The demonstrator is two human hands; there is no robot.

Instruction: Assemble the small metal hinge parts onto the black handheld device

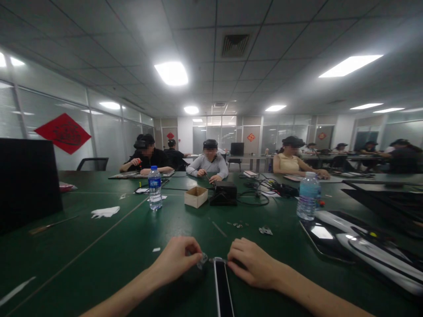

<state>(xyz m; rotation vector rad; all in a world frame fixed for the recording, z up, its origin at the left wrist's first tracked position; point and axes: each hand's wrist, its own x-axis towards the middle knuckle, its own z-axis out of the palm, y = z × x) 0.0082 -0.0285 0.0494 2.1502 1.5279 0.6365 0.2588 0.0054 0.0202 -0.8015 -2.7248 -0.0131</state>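
Observation:
My left hand is closed, pinching a small shiny, partly see-through piece between thumb and fingers. Just right of it, a long narrow dark strip with pale edges lies on the green table, pointing toward me. A tiny metal bit shows at the strip's far left corner. My right hand is curled closed, its fingertips at the strip's far right corner. Whatever those fingers grip is too small to make out. Beyond my hands lie several small loose parts and a crumpled silvery piece.
Ahead on the table stand a bottle, an open cardboard box, a black device and tangled cables. Another bottle and a white, curved object are at right. A black panel rises at left. People sit opposite.

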